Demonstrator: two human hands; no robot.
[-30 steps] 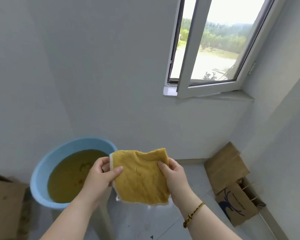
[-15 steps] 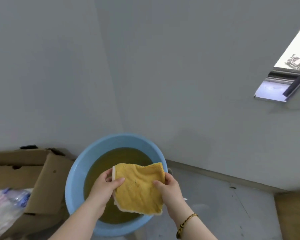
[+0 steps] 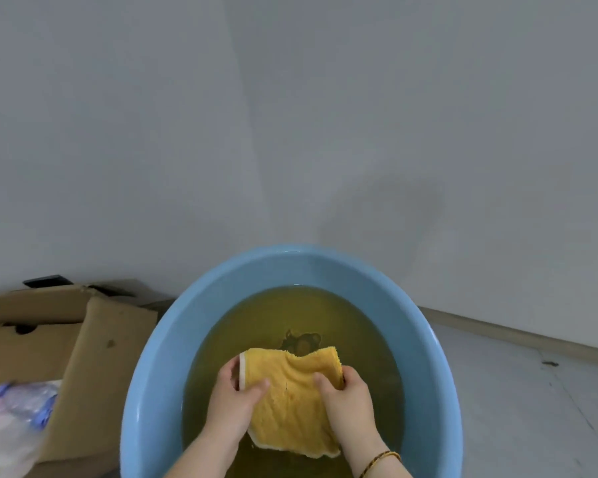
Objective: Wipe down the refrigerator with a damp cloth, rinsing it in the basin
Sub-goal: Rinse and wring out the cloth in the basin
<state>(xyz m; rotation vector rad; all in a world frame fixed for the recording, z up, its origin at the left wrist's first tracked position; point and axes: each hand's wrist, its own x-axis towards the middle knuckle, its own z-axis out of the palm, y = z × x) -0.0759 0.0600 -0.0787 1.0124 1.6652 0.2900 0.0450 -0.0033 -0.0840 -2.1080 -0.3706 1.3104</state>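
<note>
Your left hand (image 3: 233, 401) and right hand (image 3: 351, 401), fingers curled, pinching the yellow terry cloth (image 3: 290, 398) by its sides; round blue plastic basin (image 3: 159, 367) of murky water beneath

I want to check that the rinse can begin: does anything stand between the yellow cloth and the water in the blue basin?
Nothing visible does. The left hand and right hand hold the yellow cloth directly over the water inside the basin; the cardboard box stands outside it, to the left.

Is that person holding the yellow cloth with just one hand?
No, the left hand and the right hand each pinch one side of the yellow cloth over the blue basin.
</note>
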